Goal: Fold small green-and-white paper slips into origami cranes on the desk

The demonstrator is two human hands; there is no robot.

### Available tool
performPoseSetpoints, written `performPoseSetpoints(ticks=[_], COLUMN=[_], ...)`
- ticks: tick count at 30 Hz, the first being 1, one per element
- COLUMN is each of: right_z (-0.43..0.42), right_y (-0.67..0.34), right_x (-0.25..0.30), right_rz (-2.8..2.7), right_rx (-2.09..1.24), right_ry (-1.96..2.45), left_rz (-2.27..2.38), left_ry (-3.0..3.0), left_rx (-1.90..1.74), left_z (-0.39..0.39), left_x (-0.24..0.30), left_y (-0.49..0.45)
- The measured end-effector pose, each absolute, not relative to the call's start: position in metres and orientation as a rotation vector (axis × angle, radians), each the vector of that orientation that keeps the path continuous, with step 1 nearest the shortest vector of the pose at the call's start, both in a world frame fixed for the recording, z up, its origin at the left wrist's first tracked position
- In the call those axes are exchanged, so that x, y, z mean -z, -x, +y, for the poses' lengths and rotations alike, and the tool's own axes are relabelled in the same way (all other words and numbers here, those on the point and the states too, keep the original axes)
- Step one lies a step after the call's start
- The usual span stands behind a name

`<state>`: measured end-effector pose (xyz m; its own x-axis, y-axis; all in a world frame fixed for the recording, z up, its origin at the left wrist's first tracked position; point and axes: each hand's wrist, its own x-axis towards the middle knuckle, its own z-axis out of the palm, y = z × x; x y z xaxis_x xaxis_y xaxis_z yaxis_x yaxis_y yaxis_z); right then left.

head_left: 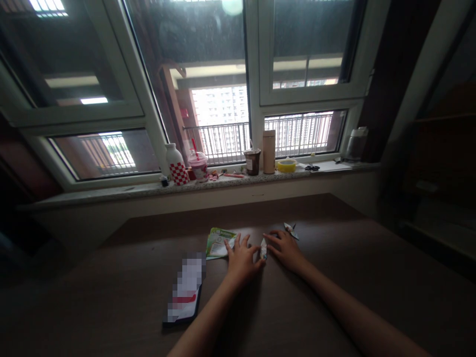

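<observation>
Both of my hands rest on a dark brown table [334,297], side by side. A small folded piece of paper [264,249] stands between them. My left hand [241,258] lies with its fingers spread, and its thumb touches the folded piece. The fingers of my right hand [284,248] press down on the piece from the right. A green and white printed sheet [217,242] lies partly under my left fingers. A second small folded paper shape [290,230] sits just beyond my right hand.
A phone [185,292] lies on the table left of my left forearm. On the stone windowsill [111,191] stand a checkered bottle [177,165], a pink drink cup [198,166], a dark cup [252,161], a tall tumbler [268,151], a yellow tape roll [286,165] and scissors [311,168].
</observation>
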<state>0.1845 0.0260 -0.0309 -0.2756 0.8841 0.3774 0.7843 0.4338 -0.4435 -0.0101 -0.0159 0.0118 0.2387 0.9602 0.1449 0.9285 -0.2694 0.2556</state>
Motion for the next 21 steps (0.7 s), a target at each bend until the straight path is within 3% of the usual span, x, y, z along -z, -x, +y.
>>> performPoseSetpoints(ticks=[9,21], right_z=[0.028,0.020], right_y=[-0.186,-0.183], right_x=[0.029,0.025], right_rz=[-2.154,-2.115], right_rx=[-0.391,-0.225], right_ry=[1.183,1.284], left_rz=[1.889,1.908], left_ry=[-2.414,-2.474], left_rx=[-0.568,-0.597], left_z=[-0.015,-0.014], left_x=[-0.006,0.000], left_y=[0.006,0.001])
